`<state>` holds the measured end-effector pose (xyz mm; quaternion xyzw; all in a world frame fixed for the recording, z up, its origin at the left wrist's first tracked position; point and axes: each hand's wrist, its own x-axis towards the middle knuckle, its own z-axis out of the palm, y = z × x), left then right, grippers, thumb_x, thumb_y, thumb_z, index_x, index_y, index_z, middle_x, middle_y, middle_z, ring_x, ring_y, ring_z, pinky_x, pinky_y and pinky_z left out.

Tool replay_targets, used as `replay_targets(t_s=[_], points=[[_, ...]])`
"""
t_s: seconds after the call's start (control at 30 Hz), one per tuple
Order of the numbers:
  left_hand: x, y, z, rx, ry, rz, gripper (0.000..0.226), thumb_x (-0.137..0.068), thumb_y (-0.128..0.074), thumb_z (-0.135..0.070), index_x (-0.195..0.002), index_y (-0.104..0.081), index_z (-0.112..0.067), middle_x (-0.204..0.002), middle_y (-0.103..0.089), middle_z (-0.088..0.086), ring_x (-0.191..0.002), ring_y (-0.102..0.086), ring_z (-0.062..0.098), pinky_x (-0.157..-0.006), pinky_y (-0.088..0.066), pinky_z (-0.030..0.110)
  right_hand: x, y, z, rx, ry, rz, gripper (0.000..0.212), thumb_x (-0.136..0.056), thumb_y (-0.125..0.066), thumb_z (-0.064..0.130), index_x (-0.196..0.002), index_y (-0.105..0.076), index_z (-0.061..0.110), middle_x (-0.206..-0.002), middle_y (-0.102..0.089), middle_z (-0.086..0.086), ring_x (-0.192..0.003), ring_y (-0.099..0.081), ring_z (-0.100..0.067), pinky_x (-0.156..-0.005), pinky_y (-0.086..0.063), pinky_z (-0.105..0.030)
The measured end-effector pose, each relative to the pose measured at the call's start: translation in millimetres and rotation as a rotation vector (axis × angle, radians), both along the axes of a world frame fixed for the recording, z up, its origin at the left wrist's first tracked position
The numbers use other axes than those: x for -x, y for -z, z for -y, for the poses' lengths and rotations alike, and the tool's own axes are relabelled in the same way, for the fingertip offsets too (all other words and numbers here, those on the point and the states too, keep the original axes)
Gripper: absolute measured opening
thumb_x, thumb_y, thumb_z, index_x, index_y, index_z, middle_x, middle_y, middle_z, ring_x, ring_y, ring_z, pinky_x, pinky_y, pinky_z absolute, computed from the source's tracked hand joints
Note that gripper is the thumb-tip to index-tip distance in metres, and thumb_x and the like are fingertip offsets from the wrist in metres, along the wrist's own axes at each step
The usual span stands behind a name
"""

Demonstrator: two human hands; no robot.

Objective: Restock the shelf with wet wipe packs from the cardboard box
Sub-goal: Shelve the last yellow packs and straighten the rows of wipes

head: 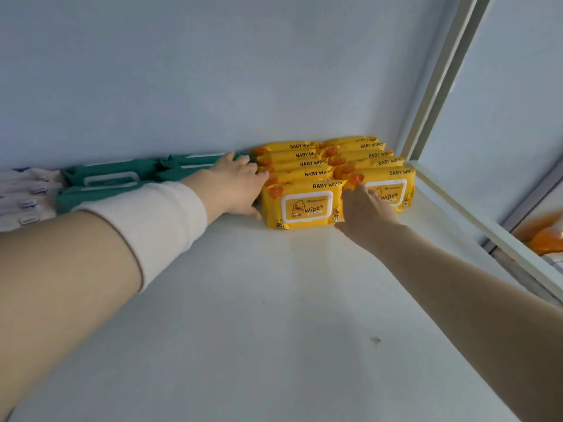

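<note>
Squarely btwn grips: wipe pack

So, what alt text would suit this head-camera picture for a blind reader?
Two hands reach to two rows of yellow baby wipes packs at the back of a white shelf: the left hand presses the left row's side, the right hand touches the right row's front pack. Green packs and white packs sit further left.

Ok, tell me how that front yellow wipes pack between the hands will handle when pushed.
The front yellow pack probably gives a little: its film wrapper looks soft and puffy. Leaning on the packs behind, it should slide on the smooth shelf rather than tip. The glossy film may feel slippery.
</note>
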<state>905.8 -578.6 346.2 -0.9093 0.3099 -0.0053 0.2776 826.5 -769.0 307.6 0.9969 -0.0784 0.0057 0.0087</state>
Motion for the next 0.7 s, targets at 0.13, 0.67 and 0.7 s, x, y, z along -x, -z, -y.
replay_targets(t_s=[0.13,0.67,0.7], points=[[36.4,-6.6,-30.2,-0.017,-0.123,-0.079,0.069,-0.084,-0.052,-0.058,-0.138,-0.038,-0.018,-0.134,-0.049,0.007,-0.126,-0.043,0.028,-0.103,-0.037,0.040,13.7,-22.6,-20.2,0.101,-0.124,-0.037,0.054,-0.090,-0.056,0.036,-0.133,-0.039,0.008,-0.131,-0.045,-0.011,-0.123,-0.044,-0.029,-0.094,-0.043,-0.036],[102.0,-9.1,-148.8,0.051,-0.423,-0.180,0.065,-0.088,-0.047,-0.057,-0.138,-0.039,-0.017,-0.138,-0.049,0.007,-0.125,-0.046,0.030,-0.099,-0.041,0.040,36.2,-30.8,-144.4,0.122,-0.359,-0.033,0.047,-0.089,-0.056,0.039,-0.124,-0.045,0.010,-0.118,-0.053,-0.007,-0.110,-0.052,-0.024,-0.088,-0.045,-0.033],[100.0,-8.9,-154.4,0.049,-0.413,-0.165,0.063,-0.088,-0.046,-0.057,-0.138,-0.039,-0.017,-0.137,-0.049,0.008,-0.125,-0.046,0.030,-0.097,-0.040,0.039,33.8,-31.1,-151.1,0.120,-0.363,-0.033,0.047,-0.089,-0.056,0.040,-0.124,-0.045,0.010,-0.117,-0.053,-0.008,-0.108,-0.053,-0.024,-0.086,-0.046,-0.032]])
